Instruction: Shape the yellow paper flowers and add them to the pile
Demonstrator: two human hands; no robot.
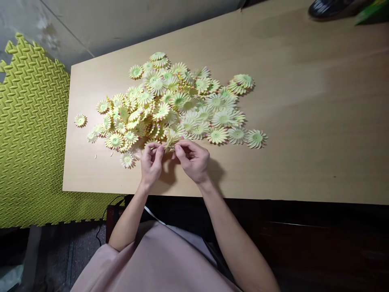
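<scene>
My left hand (152, 163) and my right hand (193, 159) meet at the near edge of a heap of artificial flower heads (179, 99). Between them, both hands pinch a pale yellow flower head (171, 142), its petals bunched and partly hidden by my fingers. Thumbs and index fingers of each hand are closed on it. The heaped flowers are flat and daisy-like, with cream to yellow petals and light green centres; some show pinkish tips. Just left of my left hand lies a paler flower (127, 160).
The heap lies on a light wooden table (304, 142). One flower (80, 120) sits apart near the left edge. Yellow foam matting (33, 134) stands along the left side. A shiny black object (326, 8) and a green one (373, 11) are at the far right.
</scene>
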